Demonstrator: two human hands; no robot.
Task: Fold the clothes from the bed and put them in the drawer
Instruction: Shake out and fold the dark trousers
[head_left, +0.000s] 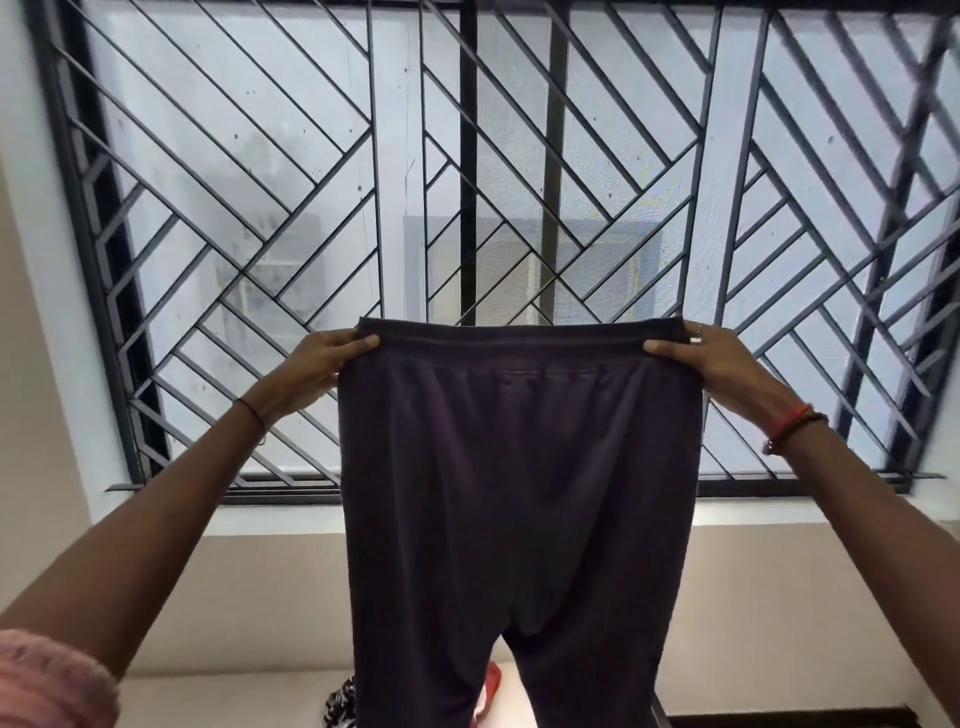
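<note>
A pair of dark purple trousers (519, 493) hangs upright in front of me, held up at arm's length. My left hand (317, 358) grips the left end of the waistband and my right hand (717, 358) grips the right end, stretching it flat. Both legs drop down out of the bottom of the view. Behind the trousers, low in the view, bits of other clothes show: a black-and-white patterned piece (340, 701) and a red piece (491, 686). The drawer is not in view.
A large window with a dark diagonal metal grille (467, 156) fills the wall ahead, with a pale sill (260, 519) below it. A pink sleeve (47, 680) sits at the bottom left. A dark edge (779, 719) runs along the bottom right.
</note>
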